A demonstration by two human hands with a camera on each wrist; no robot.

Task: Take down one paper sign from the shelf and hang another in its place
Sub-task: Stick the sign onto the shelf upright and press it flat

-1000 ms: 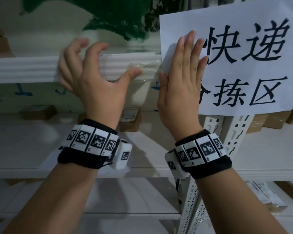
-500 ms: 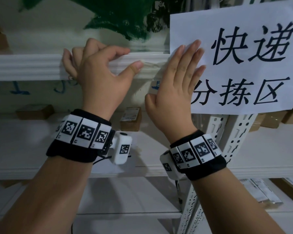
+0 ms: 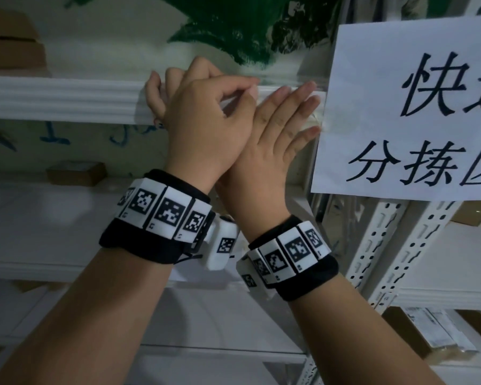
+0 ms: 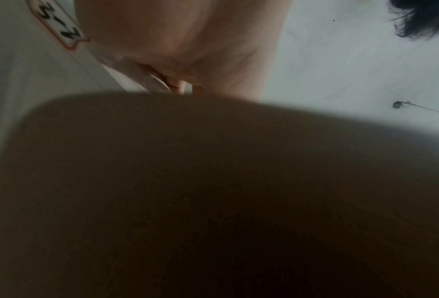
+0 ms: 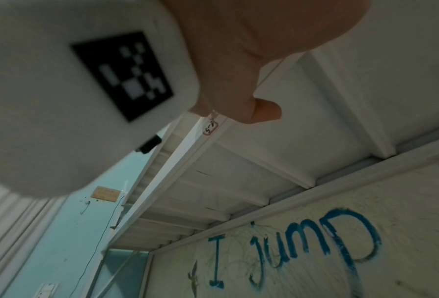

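The white paper sign with black characters [image 3: 417,112] hangs at upper right on the white shelf edge [image 3: 61,98]. Right hand [image 3: 267,145] presses flat beside it; left hand [image 3: 206,118] pinches tape, probably. Fixing seems nearly finished.

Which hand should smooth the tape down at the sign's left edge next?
Probably the right hand: its straight fingers already lie by the paper sign. The left hand is curled farther left.

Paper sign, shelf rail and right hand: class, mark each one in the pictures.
paper sign [image 3: 400,151], head view, blank left part.
shelf rail [image 3: 61,100], head view, ribbed front face.
right hand [image 3: 270,151], head view, back of hand.
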